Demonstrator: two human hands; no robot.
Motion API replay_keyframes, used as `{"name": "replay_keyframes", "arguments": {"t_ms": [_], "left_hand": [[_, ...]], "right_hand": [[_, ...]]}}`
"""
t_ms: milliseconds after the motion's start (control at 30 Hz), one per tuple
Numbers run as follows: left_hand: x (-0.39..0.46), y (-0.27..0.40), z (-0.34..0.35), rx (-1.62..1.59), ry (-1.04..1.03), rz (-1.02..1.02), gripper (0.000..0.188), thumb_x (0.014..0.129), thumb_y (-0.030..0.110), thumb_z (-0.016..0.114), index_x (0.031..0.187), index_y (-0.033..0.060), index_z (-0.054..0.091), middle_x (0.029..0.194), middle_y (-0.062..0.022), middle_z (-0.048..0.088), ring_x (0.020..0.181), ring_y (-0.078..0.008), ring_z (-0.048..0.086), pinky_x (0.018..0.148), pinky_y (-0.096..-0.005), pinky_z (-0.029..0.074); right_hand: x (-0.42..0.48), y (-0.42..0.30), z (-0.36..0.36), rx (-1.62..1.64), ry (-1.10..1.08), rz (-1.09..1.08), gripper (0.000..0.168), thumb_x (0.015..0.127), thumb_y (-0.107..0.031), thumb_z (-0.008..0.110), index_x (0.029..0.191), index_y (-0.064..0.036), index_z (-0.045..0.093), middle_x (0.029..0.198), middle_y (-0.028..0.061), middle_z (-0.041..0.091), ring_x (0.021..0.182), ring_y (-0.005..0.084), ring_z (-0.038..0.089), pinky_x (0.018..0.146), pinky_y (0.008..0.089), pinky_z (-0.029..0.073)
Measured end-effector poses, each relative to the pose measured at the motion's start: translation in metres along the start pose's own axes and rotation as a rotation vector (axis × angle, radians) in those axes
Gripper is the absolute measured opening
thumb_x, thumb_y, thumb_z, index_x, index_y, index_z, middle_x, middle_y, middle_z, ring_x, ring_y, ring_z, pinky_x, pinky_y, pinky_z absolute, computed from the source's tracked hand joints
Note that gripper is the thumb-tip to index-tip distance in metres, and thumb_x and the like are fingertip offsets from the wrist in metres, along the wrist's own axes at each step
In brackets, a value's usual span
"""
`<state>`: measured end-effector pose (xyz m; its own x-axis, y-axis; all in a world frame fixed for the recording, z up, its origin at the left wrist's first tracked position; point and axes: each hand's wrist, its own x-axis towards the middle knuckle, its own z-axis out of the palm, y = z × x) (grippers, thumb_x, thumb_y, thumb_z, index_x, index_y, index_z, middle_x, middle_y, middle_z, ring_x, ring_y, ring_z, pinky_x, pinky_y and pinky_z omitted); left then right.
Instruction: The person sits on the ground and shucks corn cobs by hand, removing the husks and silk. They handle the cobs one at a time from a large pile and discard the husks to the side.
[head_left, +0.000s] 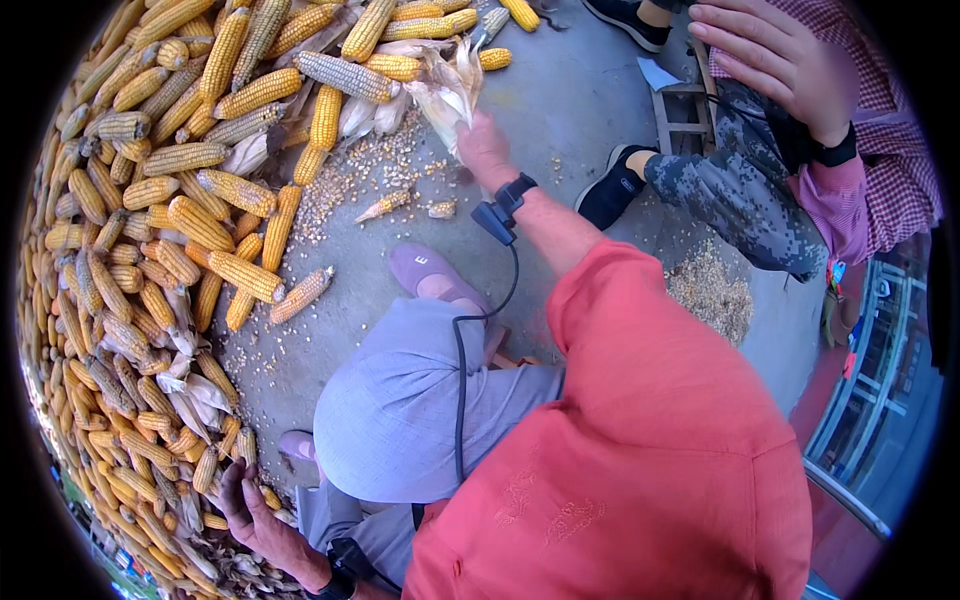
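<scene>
My right hand (486, 150) is closed around a bunch of dry, pale corn husks (450, 86) at the upper edge of the cob pile. Whether a cob is inside the husks cannot be seen. At the lower left, my left hand (262, 517) has its fingers apart beside the pile, close to a corn cob (205, 469); contact with it is unclear. Yellow and greyish ears of corn (199, 223) lie heaped along the whole left side, some with husk attached. A mostly stripped cob (384, 206) and a short cob piece (442, 209) rest on the concrete floor.
Loose kernels (337, 184) are scattered by the pile, with another kernel heap (712, 289) to the right. A co-worker's hand (780, 64) is raised at upper right, near a wooden stool or frame (686, 112). A black cable (460, 390) runs from my right wrist across my leg.
</scene>
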<state>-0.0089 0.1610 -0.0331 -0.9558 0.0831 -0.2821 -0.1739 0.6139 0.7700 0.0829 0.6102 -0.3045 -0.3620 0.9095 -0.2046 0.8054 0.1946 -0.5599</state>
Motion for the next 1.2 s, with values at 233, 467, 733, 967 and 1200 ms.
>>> {"name": "replay_keyframes", "arguments": {"t_ms": [233,467,733,967,1200], "left_hand": [[-0.015,0.000,-0.007,0.012,-0.014,0.015,0.025,0.088,0.011,0.050,0.109,-0.0030,0.054,0.104,-0.0108,0.059,0.094,-0.0170,0.054,0.089,-0.0305,0.038],[-0.013,0.002,-0.003,-0.019,-0.018,0.015,0.024,0.087,0.010,0.051,0.107,-0.0018,0.055,0.103,-0.0104,0.059,0.092,-0.0163,0.054,0.088,-0.0293,0.039],[-0.003,0.009,-0.003,-0.012,-0.044,0.090,0.023,0.087,0.010,0.053,0.106,-0.0025,0.056,0.099,-0.0098,0.061,0.091,-0.0165,0.057,0.087,-0.0288,0.041],[-0.017,0.010,-0.018,-0.090,-0.050,0.101,0.025,0.086,0.011,0.054,0.107,-0.0012,0.056,0.100,-0.0099,0.061,0.092,-0.0161,0.056,0.089,-0.0297,0.039],[-0.012,0.018,-0.014,-0.150,-0.022,0.092,0.026,0.084,0.010,0.057,0.108,-0.0012,0.056,0.100,-0.0099,0.061,0.092,-0.0158,0.057,0.087,-0.0288,0.040]], "right_hand": [[0.009,0.178,-0.093,-0.415,0.094,0.421,0.033,0.079,-0.019,0.051,0.106,0.000,0.050,0.110,0.0247,0.052,0.097,0.0372,0.055,0.083,0.0434,0.045],[-0.049,0.071,0.052,-0.321,-0.016,0.324,0.025,0.079,-0.008,0.049,0.103,-0.001,0.049,0.103,0.0218,0.053,0.097,0.0359,0.054,0.080,0.0420,0.046],[-0.037,-0.073,0.145,0.232,-0.225,-0.109,0.039,0.077,-0.024,0.054,0.105,0.002,0.046,0.109,0.0263,0.049,0.099,0.0413,0.051,0.086,0.0448,0.042],[0.003,0.001,0.058,-0.170,-0.086,0.026,0.033,0.078,-0.023,0.055,0.100,0.001,0.051,0.102,0.0236,0.053,0.092,0.0388,0.055,0.078,0.0449,0.045],[-0.047,-0.028,0.147,-0.356,-0.295,-0.235,0.033,0.078,-0.020,0.054,0.104,0.000,0.052,0.105,0.0243,0.054,0.096,0.0379,0.054,0.082,0.0433,0.044]]}}
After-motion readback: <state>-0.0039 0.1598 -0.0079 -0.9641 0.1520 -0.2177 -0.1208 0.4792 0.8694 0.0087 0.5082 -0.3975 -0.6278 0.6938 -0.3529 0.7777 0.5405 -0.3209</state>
